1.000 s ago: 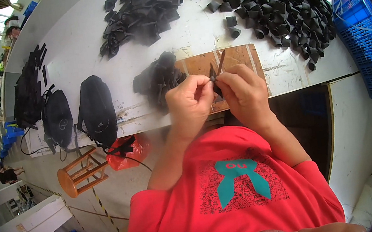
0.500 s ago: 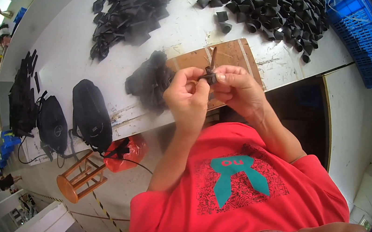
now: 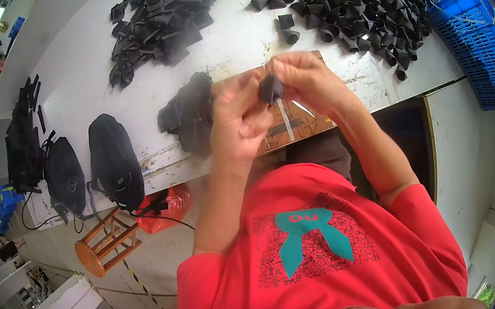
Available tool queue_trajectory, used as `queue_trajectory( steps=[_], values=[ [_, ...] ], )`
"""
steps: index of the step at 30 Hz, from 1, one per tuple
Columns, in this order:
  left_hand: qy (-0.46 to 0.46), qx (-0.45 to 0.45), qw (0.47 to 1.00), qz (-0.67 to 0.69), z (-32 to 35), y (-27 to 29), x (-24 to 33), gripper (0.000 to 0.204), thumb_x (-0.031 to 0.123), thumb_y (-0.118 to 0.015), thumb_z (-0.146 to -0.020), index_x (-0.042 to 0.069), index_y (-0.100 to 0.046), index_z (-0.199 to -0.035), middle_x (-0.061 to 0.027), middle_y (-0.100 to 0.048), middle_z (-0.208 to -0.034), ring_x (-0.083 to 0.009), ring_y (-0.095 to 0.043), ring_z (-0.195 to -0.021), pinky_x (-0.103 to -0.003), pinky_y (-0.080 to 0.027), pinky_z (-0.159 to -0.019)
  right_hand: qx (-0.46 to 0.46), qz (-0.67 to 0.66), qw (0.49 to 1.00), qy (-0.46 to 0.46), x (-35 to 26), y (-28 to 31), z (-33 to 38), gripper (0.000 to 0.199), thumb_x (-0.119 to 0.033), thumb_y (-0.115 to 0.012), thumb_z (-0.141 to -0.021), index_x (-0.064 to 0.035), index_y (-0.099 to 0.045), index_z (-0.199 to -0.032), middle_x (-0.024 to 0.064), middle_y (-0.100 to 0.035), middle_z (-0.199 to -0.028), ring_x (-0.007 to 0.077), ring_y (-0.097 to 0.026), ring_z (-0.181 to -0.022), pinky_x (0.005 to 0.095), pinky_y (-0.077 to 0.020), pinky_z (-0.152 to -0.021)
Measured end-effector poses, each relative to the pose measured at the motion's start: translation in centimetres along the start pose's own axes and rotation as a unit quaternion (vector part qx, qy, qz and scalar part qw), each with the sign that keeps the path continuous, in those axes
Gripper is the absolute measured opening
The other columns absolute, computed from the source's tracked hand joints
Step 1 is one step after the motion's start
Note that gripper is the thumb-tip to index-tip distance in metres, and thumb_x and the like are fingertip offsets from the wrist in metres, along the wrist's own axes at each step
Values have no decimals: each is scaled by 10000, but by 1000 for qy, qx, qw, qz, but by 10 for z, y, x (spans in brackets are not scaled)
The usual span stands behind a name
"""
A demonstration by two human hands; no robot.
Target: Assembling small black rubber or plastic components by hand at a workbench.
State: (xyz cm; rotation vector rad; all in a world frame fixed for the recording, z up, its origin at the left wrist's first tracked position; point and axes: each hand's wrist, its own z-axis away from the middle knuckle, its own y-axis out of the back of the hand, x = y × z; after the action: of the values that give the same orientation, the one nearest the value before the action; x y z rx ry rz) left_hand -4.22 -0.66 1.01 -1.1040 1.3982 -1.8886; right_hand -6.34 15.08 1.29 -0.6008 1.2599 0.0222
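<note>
Between my two hands, over a brown board [image 3: 271,142] on the white table, is a small black fabric piece [image 3: 270,89] that looks folded or curled. My left hand [image 3: 238,118] is closed, its thumb and fingertips at the left edge of the piece, slightly blurred. Fingers bent, my right hand [image 3: 306,81] pinches the piece from its upper right side. Just left of my left hand lies a heap of flat black fabric pieces [image 3: 187,112].
Farther off are a pile of flat black pieces [image 3: 162,31] and a large pile of curled black loops [image 3: 359,2]. Two black pouches [image 3: 114,162] and black strips [image 3: 23,134] lie left. A blue crate [image 3: 473,43] stands right; a wooden stool [image 3: 106,243] is below the table.
My right hand has moved up and tilted over the piece. The black piece now shows a wider face. A brown pointed stick seen beyond my fingers earlier is out of sight.
</note>
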Motion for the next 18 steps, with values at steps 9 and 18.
queue_trajectory(
  steps=[9,18],
  values=[
    [-97,13,984,-152,3,-17,-3,174,47,-512,-845,14,-501,-1015,-86,-575,-793,-14,-282,-363,-137,-234,-332,-34,65,993,92,-1,-2,4,328,-334,-503,-877,-63,-528,-696,-69,-398,-575,19,-338,-537,185,-278,-459],
    [-185,91,907,-368,-1,-17,-14,261,65,-517,-852,-21,-454,-1090,-60,-558,-831,-36,-456,-565,-141,-371,-485,27,197,976,89,0,4,-1,306,-294,-547,-854,-25,-539,-708,-26,-432,-555,57,-413,-537,215,-317,-460]
  ],
)
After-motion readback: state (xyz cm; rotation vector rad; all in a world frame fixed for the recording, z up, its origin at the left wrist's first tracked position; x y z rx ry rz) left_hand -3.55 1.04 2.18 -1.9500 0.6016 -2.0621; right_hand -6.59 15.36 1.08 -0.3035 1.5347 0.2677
